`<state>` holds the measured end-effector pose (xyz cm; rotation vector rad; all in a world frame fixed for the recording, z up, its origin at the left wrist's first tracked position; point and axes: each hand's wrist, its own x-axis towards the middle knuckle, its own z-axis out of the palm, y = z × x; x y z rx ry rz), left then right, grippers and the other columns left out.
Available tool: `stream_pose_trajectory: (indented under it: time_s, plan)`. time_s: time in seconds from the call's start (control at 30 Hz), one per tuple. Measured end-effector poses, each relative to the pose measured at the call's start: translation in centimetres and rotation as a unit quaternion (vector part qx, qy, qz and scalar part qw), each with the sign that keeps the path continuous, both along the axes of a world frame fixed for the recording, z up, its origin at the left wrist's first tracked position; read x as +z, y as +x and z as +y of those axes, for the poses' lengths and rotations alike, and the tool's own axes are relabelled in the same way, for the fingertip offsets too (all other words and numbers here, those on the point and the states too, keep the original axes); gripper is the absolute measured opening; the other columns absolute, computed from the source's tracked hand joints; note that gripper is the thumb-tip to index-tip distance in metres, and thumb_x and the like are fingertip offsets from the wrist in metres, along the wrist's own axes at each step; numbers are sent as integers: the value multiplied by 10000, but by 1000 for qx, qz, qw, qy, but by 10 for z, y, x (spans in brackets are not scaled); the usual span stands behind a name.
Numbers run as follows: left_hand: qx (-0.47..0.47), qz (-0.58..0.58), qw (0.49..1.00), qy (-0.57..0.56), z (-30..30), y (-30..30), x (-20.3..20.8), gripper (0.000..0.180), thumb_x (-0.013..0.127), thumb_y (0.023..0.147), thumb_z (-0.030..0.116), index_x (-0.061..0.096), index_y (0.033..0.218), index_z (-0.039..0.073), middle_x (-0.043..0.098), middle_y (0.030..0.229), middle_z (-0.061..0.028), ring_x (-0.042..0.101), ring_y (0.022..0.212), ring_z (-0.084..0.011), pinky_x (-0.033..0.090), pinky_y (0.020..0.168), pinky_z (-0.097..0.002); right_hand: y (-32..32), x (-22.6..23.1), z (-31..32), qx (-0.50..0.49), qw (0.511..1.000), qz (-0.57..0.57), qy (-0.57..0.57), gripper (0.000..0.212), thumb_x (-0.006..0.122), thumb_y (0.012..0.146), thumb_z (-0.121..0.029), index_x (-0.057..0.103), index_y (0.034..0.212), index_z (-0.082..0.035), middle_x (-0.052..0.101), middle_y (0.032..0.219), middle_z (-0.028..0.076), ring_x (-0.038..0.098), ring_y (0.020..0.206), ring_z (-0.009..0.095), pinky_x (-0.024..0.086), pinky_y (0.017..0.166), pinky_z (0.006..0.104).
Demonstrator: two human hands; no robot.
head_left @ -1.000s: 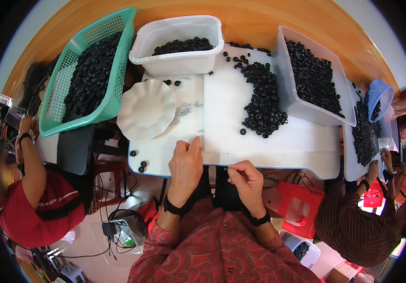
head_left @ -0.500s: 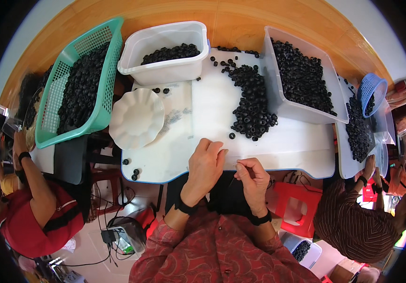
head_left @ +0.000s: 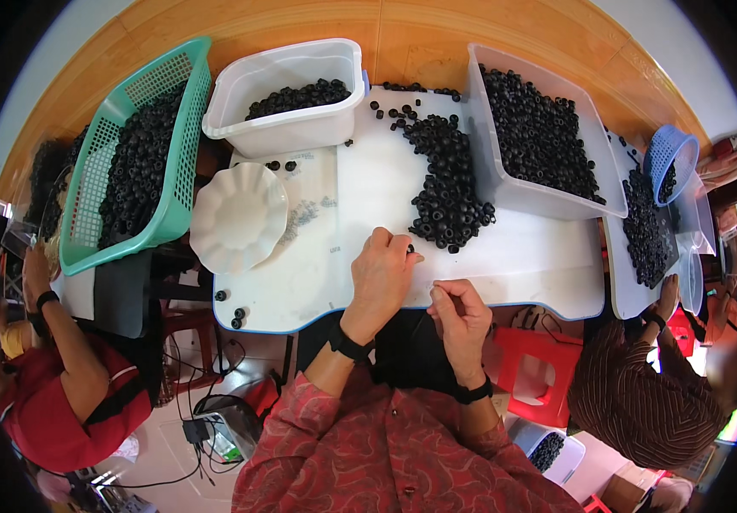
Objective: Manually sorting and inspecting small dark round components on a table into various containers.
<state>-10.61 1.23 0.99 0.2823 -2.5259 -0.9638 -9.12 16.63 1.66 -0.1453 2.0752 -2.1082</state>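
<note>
My left hand [head_left: 383, 272] is over the white table near its front edge. A small black ring-shaped piece [head_left: 410, 249] shows at its fingertips, between the curled fingers and the thumb. Just to the right, my right hand [head_left: 460, 321] is closed, thumb and forefinger pressed together; anything in that pinch is too small to make out. Beyond both hands spreads a loose pile of the same black ring pieces [head_left: 449, 184] on the tabletop [head_left: 522, 265].
A green basket [head_left: 182, 192], a white tub [head_left: 300, 132] and a translucent bin [head_left: 539, 195] hold more black pieces. A scalloped plate [head_left: 238, 218] lies left of centre. People sit on both sides, by a blue basket [head_left: 663, 162] at right. A red stool [head_left: 539, 376] stands beside me.
My left hand has moved forward and right to the stray ring at the pile's near end, and its fingers have come round it. The right hand keeps its pinch, barely shifted.
</note>
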Motion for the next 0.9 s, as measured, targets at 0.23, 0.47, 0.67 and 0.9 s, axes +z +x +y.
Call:
stream_pose_trajectory:
  time_s: [0.23, 0.47, 0.67, 0.9]
  plan:
    - [-115, -15, 805, 582, -21, 35, 0, 256, 634, 898, -7, 652, 1154, -12, 695, 956, -108, 679, 825, -165, 571, 739, -282, -1, 8, -7, 16, 998, 40, -39, 100, 649, 925, -37, 652, 1011, 15, 616, 895, 25, 605, 720, 70, 493, 645, 200]
    - [-158, 19, 686, 710, -22, 64, 3, 296, 613, 907, -53, 620, 1202, -27, 667, 1087, -136, 677, 940, -184, 589, 869, -323, 7, 25, -23, 65, 994, 70, -58, 111, 644, 917, 1, 656, 1024, 29, 603, 967, 57, 606, 790, 90, 490, 688, 203]
    - [-164, 47, 665, 727, -21, 72, -4, 289, 623, 900, -51, 625, 1189, -35, 666, 1117, -151, 663, 997, -202, 587, 883, -348, 12, 24, -30, 85, 989, 106, -52, 123, 639, 909, 34, 657, 1030, 35, 599, 992, 71, 609, 813, 98, 483, 699, 206]
    - [-122, 20, 679, 724, -23, 76, 14, 266, 580, 928, -53, 624, 1189, -56, 654, 1137, -150, 663, 987, -191, 574, 923, -342, 13, 20, -31, 78, 988, 131, -20, 122, 664, 895, 25, 667, 1016, 16, 603, 975, 61, 596, 804, 85, 471, 675, 197]
